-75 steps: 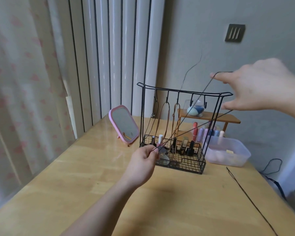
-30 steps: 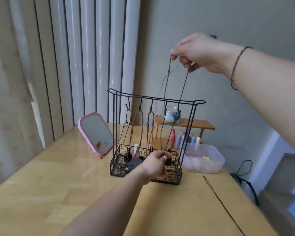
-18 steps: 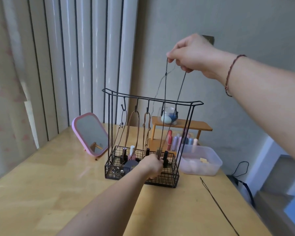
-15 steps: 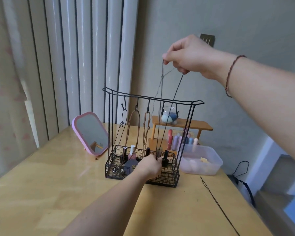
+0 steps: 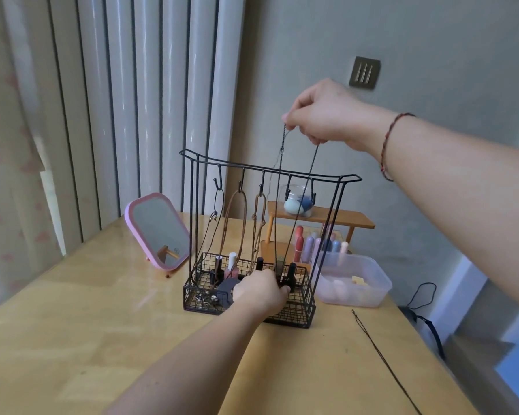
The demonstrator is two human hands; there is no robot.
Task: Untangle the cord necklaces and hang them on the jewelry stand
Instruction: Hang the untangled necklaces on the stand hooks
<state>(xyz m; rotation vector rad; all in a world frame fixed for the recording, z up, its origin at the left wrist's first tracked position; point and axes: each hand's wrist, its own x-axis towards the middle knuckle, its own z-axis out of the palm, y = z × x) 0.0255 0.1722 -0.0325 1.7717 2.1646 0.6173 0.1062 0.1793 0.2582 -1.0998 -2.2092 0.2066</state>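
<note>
pinching the top of a dark cord necklace (image 5: pixel 285 205), the right hand (image 5: pixel 324 115) is raised above the top bar of the jewelry stand (image 5: pixel 270 170), thumb and fingers curled tight on the loop. two strands of the cord drop from that hand, one from the fingertips at the left and one from under the palm, and run down in front of the stand's hooks to the left hand (image 5: pixel 259 290). a red braided bracelet (image 5: pixel 387 145) circles the right wrist.

the left hand is low, in front of the stand's wire basket (image 5: pixel 294 313), with its fingers curled round the bottom of the same cord, so the necklace is stretched nearly upright between the two hands. whether the cord touches any hook cannot be told.

on the stand, a thin dark cord (image 5: pixel 218 211) hangs from the leftmost hook, a brown cord loop (image 5: pixel 237 217) from the next, and a knotted brown cord (image 5: pixel 259 217) from the third. the two hooks toward the right look bare. small bottles (image 5: pixel 231 265) stand upright in the basket.

another dark cord (image 5: pixel 381 354) lies loose on the wooden table (image 5: pixel 72 339), to the right of the stand and well apart from both hands. a pink-framed mirror (image 5: pixel 158 230) leans to the left of the stand. behind it are a small wooden shelf (image 5: pixel 354 220) carrying a glass jar (image 5: pixel 298 202), and a clear plastic tub (image 5: pixel 354 280) just beside the basket.
</note>
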